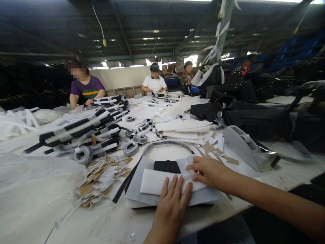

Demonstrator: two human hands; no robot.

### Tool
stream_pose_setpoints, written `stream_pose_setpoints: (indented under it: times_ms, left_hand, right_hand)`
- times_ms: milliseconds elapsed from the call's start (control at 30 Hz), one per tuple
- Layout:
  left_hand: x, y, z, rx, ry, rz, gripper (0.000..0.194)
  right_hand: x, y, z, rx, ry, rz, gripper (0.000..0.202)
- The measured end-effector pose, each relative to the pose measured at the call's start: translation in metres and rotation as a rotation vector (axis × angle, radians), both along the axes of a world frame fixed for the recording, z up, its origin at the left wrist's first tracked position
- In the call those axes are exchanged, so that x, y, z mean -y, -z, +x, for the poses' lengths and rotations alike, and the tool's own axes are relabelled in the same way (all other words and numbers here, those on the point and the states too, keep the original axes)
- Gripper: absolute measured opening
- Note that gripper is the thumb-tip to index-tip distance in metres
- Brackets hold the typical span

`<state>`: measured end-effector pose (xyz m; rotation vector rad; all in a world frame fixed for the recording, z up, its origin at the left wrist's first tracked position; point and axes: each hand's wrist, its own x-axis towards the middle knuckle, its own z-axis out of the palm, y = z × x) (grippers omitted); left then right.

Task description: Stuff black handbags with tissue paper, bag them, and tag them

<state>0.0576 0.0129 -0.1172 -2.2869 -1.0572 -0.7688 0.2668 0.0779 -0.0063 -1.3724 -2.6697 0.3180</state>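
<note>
A black bag [167, 166] lies flat near the table's front edge, with its wrapped handle [169, 144] arching away from me. Thin white tissue [134, 188] covers much of the bag, and a folded white foam sheet [152, 183] lies across it. My left hand [174, 200] rests on the foam with its fingers spread, pressing from the near side. From the right, my right hand [204, 171] reaches over the foam's right end, its fingers bent and the thumb and fingertips apart, touching the white wrapping.
Tags with strings [98, 179] are heaped left of the bag. Behind them lie wrapped straps [83, 127] and coiled handles [130, 148]. A clear plastic-wrapped piece [243, 145] and paper strips [215, 149] are at right. Several people work across the table.
</note>
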Motion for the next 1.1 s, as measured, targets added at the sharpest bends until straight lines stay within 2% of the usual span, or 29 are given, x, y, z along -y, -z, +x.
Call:
stream_pose_setpoints:
  times_ms: [67,133,267,400,667,1100]
  left_hand:
    - [0.0,0.002,0.001,0.02,0.002,-0.003,0.039]
    - [-0.001,0.002,0.001,0.038,0.004,0.0,0.038]
    - [0.0,0.0,0.0,0.004,0.003,0.016,0.039]
    - [0.003,-0.003,-0.001,-0.013,0.007,0.003,0.039]
    - [0.0,-0.005,0.005,0.08,0.024,-0.045,0.035]
    - [0.001,-0.01,-0.001,0.076,0.029,-0.108,0.041]
  right_hand:
    - [-0.001,-0.003,-0.006,0.092,-0.008,0.05,0.017]
    - [0.0,-0.002,-0.009,0.087,-0.038,0.168,0.022]
    - [0.011,0.009,-0.002,-0.055,-0.167,0.402,0.021]
    - [0.03,0.017,0.007,-0.107,-0.193,0.475,0.027]
    - [0.061,0.02,0.003,-0.173,-0.158,0.635,0.037]
    - [0.083,0.034,0.005,-0.18,-0.082,0.695,0.034]
